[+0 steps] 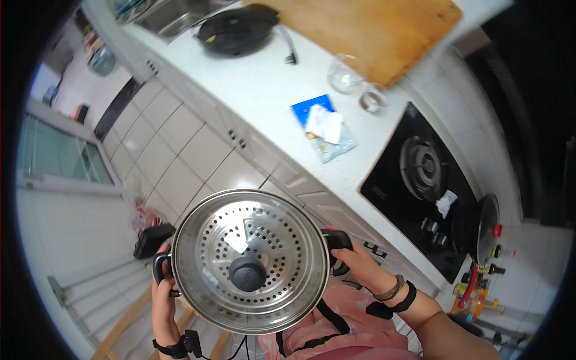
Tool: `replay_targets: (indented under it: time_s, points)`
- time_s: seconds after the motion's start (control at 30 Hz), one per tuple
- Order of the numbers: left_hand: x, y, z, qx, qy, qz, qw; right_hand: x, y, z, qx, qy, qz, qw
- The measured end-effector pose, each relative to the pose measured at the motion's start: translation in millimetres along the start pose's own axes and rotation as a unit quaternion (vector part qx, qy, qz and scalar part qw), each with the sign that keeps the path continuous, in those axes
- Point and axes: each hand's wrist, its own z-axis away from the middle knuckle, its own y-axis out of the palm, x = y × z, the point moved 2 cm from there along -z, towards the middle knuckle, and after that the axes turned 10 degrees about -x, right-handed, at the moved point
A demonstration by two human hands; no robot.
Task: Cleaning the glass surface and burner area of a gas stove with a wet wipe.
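Note:
In front of my body I hold a stainless steel steamer pot point(186, 288), carried above the floor. Its transparent lid point(279, 225) is on, with a round black knob point(247, 273) near the middle. Through the lid a perforated steamer plate point(294, 240) shows. My left hand point(164, 288) grips the black side handle point(158, 266) on the left. Around the opposite black handle point(339, 243) my right hand point(357, 261) is closed. The pot's lower part is hidden beneath its rim.
On the white countertop point(252, 99) lie a black electric appliance point(238, 29), a wooden board point(360, 31), glass containers point(346, 74) and a blue-and-clear packet point(333, 150) under a white tissue point(325, 123). A lidded pan point(486, 229) stands on the black gas hob point(391, 157).

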Motion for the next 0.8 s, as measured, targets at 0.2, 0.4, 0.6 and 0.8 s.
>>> replay_targets:
  time_s: [0.2,0.4,0.6,0.8]
  points:
    - [0,15,-11,0.067,0.001,0.068,0.995,-10,-7,12,0.004,-0.082,0.018,0.996]
    - [106,-29,-74,0.028,-0.096,0.135,0.986,-67,-15,-38,0.000,-0.061,0.020,0.998]
    - [212,-3,-141,-0.046,-0.161,0.057,0.984,-131,-14,-135,-0.018,0.082,0.026,0.996]
    - [323,-14,-200,-0.087,-0.231,0.074,0.966,-218,-21,-256,-0.011,0.130,0.134,0.982]
